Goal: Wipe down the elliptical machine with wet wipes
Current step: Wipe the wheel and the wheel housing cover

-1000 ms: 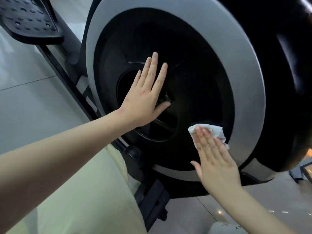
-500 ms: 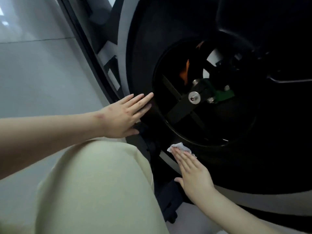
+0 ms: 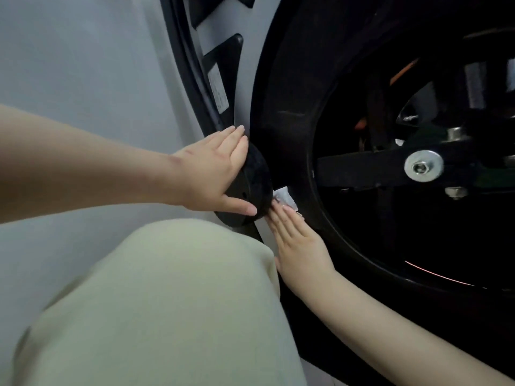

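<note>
Pale grey floor (image 3: 83,65) fills the upper left, and the elliptical machine (image 3: 287,93) takes up the right side as a black flywheel housing with an open centre. Inside that opening a crank arm (image 3: 362,168) ends at a bright bolt and washer (image 3: 423,165). A knee in pale cloth (image 3: 167,302) sits low in the middle.

The left hand (image 3: 211,174) lies flat over a round black cap (image 3: 256,179) at the housing's edge. Its fingers are straight and together, and the thumb is stretched along the cap's lower rim.

The right hand (image 3: 301,240) reaches up from below, fingers straight and close together. It presses the wet wipe (image 3: 284,197) against the housing's black band.

The wipe is under the right fingertips and pokes out just beyond them, up and to the left. It is wedged in the narrow spot between the cap and the band's inner rim, so it almost touches the cap and lies near the left thumb tip.

The right hand clearly does the wiping, while the left looks to be bracing. The band curves away upward and down to the right, so the next stroke probably follows that arc. Room on the cap side looks tight.
</note>
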